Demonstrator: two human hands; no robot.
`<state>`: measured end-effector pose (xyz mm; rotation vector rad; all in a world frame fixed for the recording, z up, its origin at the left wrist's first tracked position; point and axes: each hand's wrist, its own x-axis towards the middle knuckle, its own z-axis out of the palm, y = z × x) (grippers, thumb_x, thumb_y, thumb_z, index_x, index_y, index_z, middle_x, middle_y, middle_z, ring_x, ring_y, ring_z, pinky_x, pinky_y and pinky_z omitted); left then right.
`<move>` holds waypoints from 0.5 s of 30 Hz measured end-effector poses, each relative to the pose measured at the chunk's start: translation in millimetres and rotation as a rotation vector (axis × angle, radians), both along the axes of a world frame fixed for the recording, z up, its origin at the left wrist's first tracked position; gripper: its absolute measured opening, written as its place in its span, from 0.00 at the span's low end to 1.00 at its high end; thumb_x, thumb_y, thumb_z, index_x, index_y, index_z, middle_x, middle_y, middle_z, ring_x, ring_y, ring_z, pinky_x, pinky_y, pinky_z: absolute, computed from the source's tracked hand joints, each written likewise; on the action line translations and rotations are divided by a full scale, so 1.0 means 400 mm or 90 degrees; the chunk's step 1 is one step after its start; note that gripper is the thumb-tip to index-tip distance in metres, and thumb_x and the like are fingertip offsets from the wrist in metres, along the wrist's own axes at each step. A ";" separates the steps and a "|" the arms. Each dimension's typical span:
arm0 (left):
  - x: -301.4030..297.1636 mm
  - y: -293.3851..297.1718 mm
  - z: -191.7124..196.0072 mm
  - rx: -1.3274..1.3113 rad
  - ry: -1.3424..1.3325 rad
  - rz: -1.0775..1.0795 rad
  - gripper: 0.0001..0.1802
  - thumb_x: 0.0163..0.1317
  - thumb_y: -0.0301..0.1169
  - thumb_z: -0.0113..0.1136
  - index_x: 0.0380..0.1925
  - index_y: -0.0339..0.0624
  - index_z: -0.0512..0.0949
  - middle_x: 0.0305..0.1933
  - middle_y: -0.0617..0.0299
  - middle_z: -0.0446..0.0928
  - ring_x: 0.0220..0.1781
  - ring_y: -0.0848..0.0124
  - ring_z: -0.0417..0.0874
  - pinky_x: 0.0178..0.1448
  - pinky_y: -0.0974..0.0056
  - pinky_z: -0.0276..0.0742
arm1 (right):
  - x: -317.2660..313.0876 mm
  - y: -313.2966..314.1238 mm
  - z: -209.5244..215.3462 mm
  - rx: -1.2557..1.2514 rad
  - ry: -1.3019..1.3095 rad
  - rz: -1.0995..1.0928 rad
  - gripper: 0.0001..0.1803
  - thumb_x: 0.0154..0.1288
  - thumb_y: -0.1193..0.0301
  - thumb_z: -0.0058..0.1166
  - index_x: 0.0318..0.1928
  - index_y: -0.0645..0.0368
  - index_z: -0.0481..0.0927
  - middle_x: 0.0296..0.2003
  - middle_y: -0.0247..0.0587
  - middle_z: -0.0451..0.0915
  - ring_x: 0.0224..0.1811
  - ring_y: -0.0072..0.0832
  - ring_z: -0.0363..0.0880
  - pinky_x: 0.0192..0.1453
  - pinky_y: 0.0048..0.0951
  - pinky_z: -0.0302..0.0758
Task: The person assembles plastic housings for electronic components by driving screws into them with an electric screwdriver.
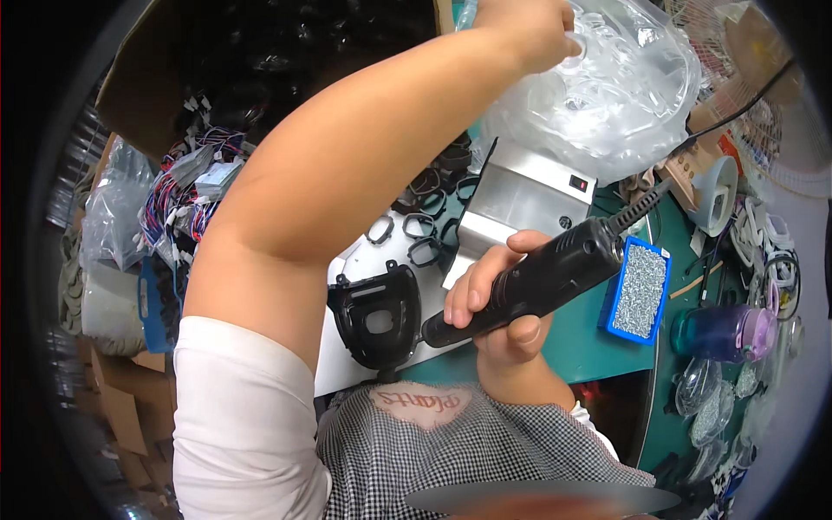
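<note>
My left arm stretches across to the far side, where my left hand [529, 33] is at a big clear bag [659, 139] of transparent plastic pieces. Its fingers are curled together on a clear plastic piece [577, 43] at their tips; part of the hand is cut off by the upper edge. In my right hand [494, 303] is a black electric screwdriver [542, 282], tilted, its cord end up to the right and its tip down to the left. That tip lies close beside a black plastic housing [379, 314] with a squarish opening; I cannot tell whether they touch.
A silver metal box [511, 204] with a red switch stands beyond my right hand. Several black frames [421, 227] lie left of it. On the right are a blue tray [640, 290] of screws and a purple-teal bottle [724, 334]. Bundled wires [186, 186] sit at left by a large carton [139, 87].
</note>
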<state>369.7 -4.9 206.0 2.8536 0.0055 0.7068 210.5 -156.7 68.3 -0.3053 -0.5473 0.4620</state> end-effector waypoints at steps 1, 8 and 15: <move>-0.017 0.001 0.005 -0.068 -0.098 -0.044 0.19 0.53 0.40 0.64 0.34 0.32 0.81 0.36 0.47 0.82 0.39 0.57 0.84 0.46 0.58 0.78 | 0.000 0.001 0.004 -0.001 0.000 0.004 0.45 0.48 0.55 0.73 0.58 0.62 0.61 0.26 0.42 0.74 0.23 0.30 0.78 0.29 0.28 0.79; -0.274 0.020 0.053 -0.644 0.067 -0.039 0.14 0.60 0.34 0.59 0.39 0.32 0.78 0.35 0.52 0.81 0.35 0.64 0.82 0.41 0.62 0.77 | -0.010 0.003 -0.012 -0.017 0.000 -0.017 0.43 0.53 0.52 0.68 0.61 0.59 0.59 0.28 0.41 0.73 0.22 0.29 0.76 0.28 0.31 0.79; -0.545 0.101 -0.134 -0.965 0.121 -0.107 0.14 0.69 0.35 0.52 0.51 0.42 0.71 0.38 0.58 0.80 0.33 0.75 0.81 0.31 0.74 0.72 | -0.009 0.023 -0.014 -0.015 -0.081 -0.065 0.40 0.63 0.48 0.56 0.64 0.61 0.59 0.28 0.40 0.69 0.21 0.27 0.71 0.25 0.28 0.75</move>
